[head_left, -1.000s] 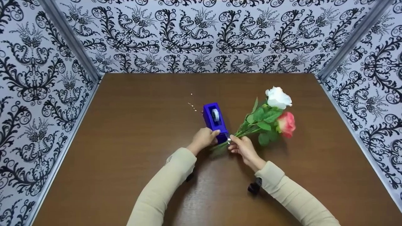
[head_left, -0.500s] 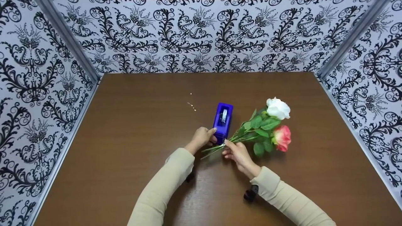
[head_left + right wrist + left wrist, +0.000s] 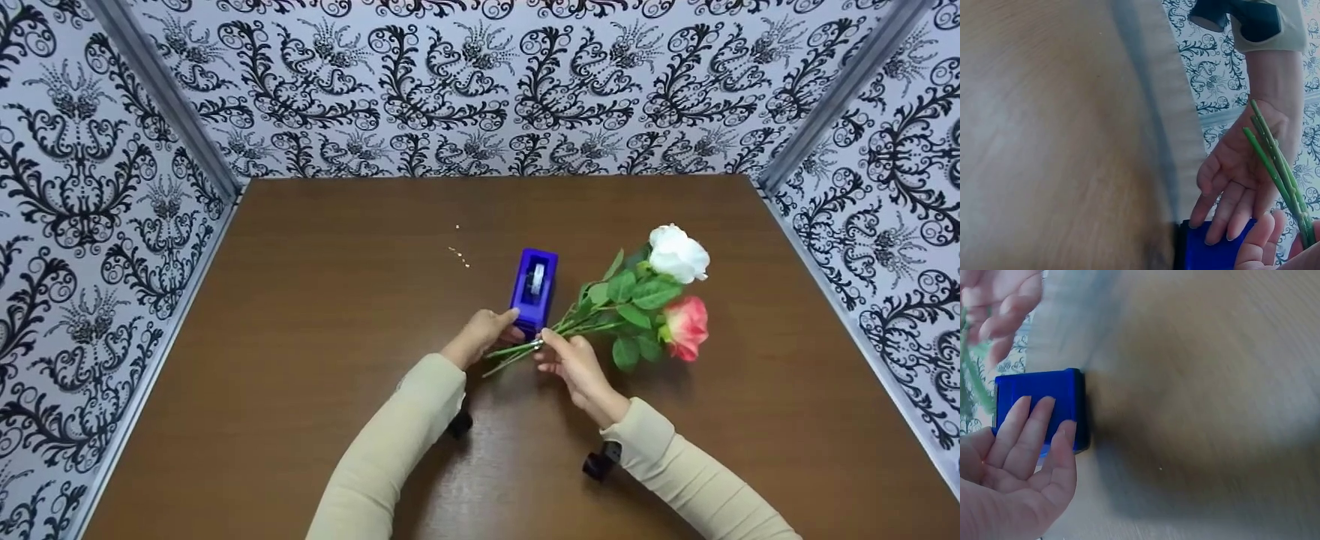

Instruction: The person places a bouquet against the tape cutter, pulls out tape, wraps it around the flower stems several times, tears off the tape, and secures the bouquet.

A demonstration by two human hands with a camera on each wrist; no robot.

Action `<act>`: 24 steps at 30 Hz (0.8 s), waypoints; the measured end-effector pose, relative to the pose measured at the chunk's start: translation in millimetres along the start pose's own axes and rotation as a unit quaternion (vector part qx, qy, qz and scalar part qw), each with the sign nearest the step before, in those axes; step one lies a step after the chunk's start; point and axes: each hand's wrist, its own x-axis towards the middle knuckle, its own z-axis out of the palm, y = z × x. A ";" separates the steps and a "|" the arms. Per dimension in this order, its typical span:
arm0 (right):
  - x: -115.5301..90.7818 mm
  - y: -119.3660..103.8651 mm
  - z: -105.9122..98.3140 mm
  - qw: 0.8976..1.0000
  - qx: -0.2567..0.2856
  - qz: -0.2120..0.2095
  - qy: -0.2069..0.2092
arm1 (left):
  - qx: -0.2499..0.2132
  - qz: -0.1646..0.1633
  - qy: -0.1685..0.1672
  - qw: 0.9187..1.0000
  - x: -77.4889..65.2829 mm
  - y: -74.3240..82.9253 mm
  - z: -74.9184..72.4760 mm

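With the thumb on top and the fingers along its side, my left hand (image 3: 484, 335) grips the near end of a blue tape dispenser (image 3: 532, 309). A roll of clear tape (image 3: 537, 279) sits in the dispenser's slot. My right hand (image 3: 579, 369) pinches the stems of a white rose (image 3: 679, 253) and a coral-pink rose (image 3: 686, 328) beside the dispenser's front end. The green stems (image 3: 1275, 157) cross in front of the left palm in the right wrist view. A small shiny bit of tape shows at the right fingertips; how far it goes round the stems is hidden.
Several tiny pale specks (image 3: 460, 257) lie on the brown table (image 3: 337, 300), left of the dispenser. Patterned panels (image 3: 480, 90) enclose the back and sides. A dark wrist camera (image 3: 600, 463) hangs below the right cuff.
Over the second, the dispenser swung upright and rightward, its far end turning right. The right hand and stems moved slightly left and nearer; the flowers dipped, then rose a little to the right.
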 end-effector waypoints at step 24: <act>2.7 10.0 -20.9 0.998 -0.061 -0.004 0.010 | 0.050 0.008 -0.216 0.975 -58.3 12.3 14.3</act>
